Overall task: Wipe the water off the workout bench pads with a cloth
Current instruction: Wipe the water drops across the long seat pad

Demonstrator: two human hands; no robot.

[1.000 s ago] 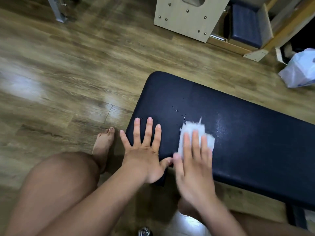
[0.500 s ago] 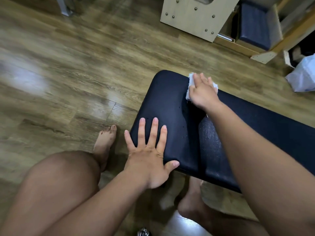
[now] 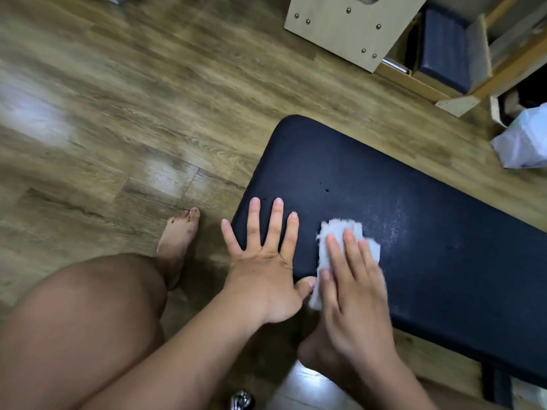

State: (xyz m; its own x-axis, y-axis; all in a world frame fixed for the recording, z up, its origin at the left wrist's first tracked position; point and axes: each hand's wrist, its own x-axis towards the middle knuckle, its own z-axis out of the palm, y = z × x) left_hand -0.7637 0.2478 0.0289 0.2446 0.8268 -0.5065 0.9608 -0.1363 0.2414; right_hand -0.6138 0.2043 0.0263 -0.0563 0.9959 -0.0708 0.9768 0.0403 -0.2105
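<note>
On bench pad point(image 3: 414, 238) — right hand point(image 3: 352, 291) flat, pressing cloth point(image 3: 333, 230) | left hand point(image 3: 263, 270) flat, empty | wooden frame point(image 3: 477, 54) holds navy cushion point(image 3: 444, 45)

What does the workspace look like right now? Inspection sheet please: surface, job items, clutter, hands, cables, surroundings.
Surface: dark navy padded bench pad; few water droplets beyond the left fingers, fine wet sheen right of the cloth.
Job's things: white fluffy cloth lying on the pad.
Clutter: small shiny metal object on the floor, unidentifiable.
Grippers: left hand flat on the pad's end, fingers spread; right hand pressing the cloth with straight fingers.
Cables: nothing seen.
Surroundings: wood-plank floor; pale riveted wooden box; white plastic bag.
</note>
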